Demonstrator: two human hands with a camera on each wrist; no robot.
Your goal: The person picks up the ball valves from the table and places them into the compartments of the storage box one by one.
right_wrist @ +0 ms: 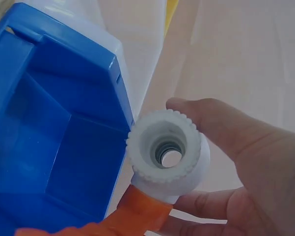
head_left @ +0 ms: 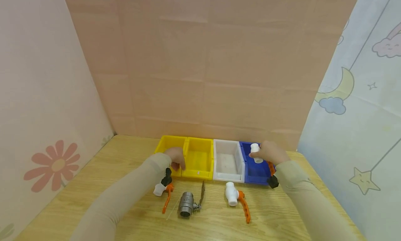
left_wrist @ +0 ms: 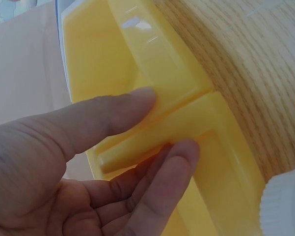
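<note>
My right hand [head_left: 272, 152] grips a white plastic ball valve [right_wrist: 164, 147] with an orange lever handle [right_wrist: 137, 209], over the blue bin [head_left: 255, 169]. In the right wrist view, the valve's open ribbed end faces the camera, and the thumb lies along its side. My left hand [head_left: 176, 157] is at the yellow bins [head_left: 198, 157]. Its thumb and fingers straddle the adjoining walls [left_wrist: 137, 142] between the two bins, pinching them. Part of the left bin is hidden behind the hand and sleeve.
A white bin [head_left: 228, 159] stands between the yellow and blue ones. In front lie a metal ball valve [head_left: 186, 204], a white valve with orange handle [head_left: 232, 194], and another white valve [head_left: 159, 189] near the left sleeve. A pink backdrop rises behind the bins.
</note>
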